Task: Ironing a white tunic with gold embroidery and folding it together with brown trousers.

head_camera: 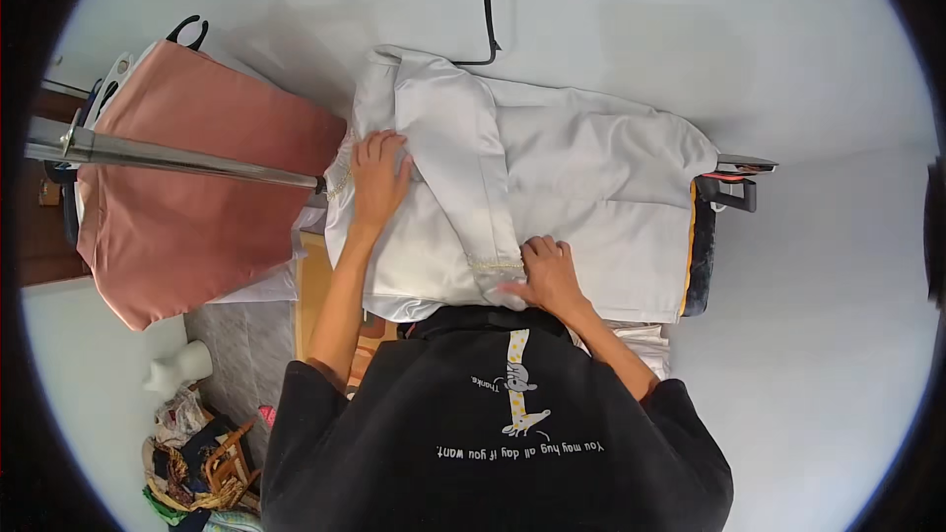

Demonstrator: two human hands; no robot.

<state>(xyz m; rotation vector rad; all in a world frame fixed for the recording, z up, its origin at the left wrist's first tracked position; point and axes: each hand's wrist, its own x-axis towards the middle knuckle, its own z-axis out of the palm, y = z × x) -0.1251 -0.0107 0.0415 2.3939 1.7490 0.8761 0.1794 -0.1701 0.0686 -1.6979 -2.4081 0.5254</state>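
A silvery white satin garment (591,140) is spread over a padded board in front of me. One sleeve (458,155) lies diagonally across it, with a beaded trim (497,265) at its cuff. My left hand (378,177) rests on the satin to the left of that sleeve, fingers extended and thumb apart. A second beaded edge (338,181) shows beside it. My right hand (550,273) is at the cuff, its thumb blurred over the fabric and its fingers bent along the cuff's right edge. Whether it pinches the cloth is unclear.
Salmon-pink satin (199,185) hangs at left, crossed by a metal pole (192,159). A black handle (735,194) and a flat metal piece (750,162) protrude at the board's right end. Piled cloth (196,465) lies lower left. A wall (665,22) stands behind.
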